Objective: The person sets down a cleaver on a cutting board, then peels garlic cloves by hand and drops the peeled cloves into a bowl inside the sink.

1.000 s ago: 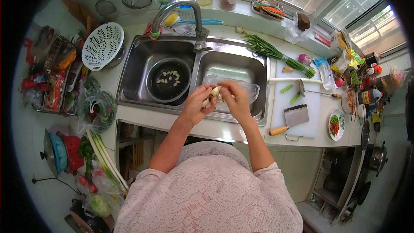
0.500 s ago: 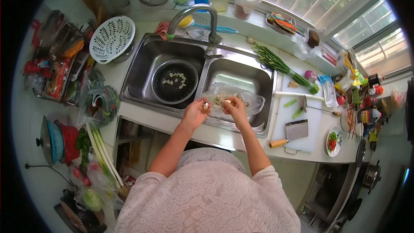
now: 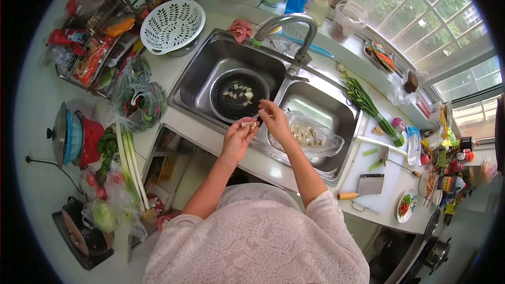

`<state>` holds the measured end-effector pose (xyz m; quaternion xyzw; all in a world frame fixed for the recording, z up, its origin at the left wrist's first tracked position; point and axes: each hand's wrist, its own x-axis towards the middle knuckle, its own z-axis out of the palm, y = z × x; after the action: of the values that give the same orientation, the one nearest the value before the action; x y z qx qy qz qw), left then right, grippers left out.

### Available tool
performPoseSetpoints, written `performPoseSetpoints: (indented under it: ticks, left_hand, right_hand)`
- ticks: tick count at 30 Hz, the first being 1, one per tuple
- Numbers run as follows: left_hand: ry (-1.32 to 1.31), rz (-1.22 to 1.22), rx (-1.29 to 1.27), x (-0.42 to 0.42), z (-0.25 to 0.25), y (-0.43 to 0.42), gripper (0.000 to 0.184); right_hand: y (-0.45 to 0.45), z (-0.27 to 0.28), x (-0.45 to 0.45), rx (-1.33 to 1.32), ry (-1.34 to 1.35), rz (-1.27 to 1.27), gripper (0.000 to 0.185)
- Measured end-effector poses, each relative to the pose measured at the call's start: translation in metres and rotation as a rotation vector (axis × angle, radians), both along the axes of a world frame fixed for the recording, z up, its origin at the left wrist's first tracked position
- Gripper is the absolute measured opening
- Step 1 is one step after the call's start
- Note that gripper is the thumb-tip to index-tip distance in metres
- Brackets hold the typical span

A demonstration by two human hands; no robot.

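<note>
My left hand [image 3: 240,138] is closed around garlic cloves [image 3: 249,124] with papery skin, just in front of the sink's divider. To its right, my right hand [image 3: 274,120] reaches toward the metal bowl [image 3: 214,106], fingers slightly apart and no clove visible in them. Several peeled garlic cloves [image 3: 238,92] lie in the bowl, which sits in the left sink basin [image 3: 181,85]. In the right basin [image 3: 344,121] rests a clear plastic bag [image 3: 332,143] with garlic skins [image 3: 306,135] on it. My right forearm passes beside the bag.
The faucet [image 3: 310,34] arches over the sink. On the right, a cleaver [image 3: 370,184] lies on a white cutting board [image 3: 392,181], near green stalks [image 3: 368,97] and a plate of chopped peppers [image 3: 413,218]. A white colander [image 3: 173,23] and bagged vegetables [image 3: 138,102] stand at left.
My right hand has moved left from over the plastic bag to the bowl's edge, and the clove it pinched no longer shows in it. The camera view has shifted and turned.
</note>
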<state>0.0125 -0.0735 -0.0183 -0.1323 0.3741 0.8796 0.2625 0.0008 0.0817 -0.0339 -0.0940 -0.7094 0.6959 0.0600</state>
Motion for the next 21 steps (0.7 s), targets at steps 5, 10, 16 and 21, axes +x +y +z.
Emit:
performPoseSetpoints:
  ticks: [5,10,16,21]
  left_hand:
    - [0.107,-0.050,-0.027,-0.003,0.009,0.009,0.021]
    - [0.201,-0.259,-0.154,0.002,0.028,0.037,0.026]
    - [0.310,-0.443,-0.227,0.009,0.050,0.066,0.029]
    - [0.264,-0.653,-0.155,0.006,0.041,0.075,0.024]
  right_hand:
    - [0.014,0.045,0.030,0.323,0.308,0.187,0.019]
    - [0.034,0.049,0.053,0.545,0.306,0.115,0.025]
    - [0.051,0.057,0.082,0.526,0.378,-0.113,0.020]
    - [0.066,0.068,0.102,0.597,0.391,-0.135,0.015]
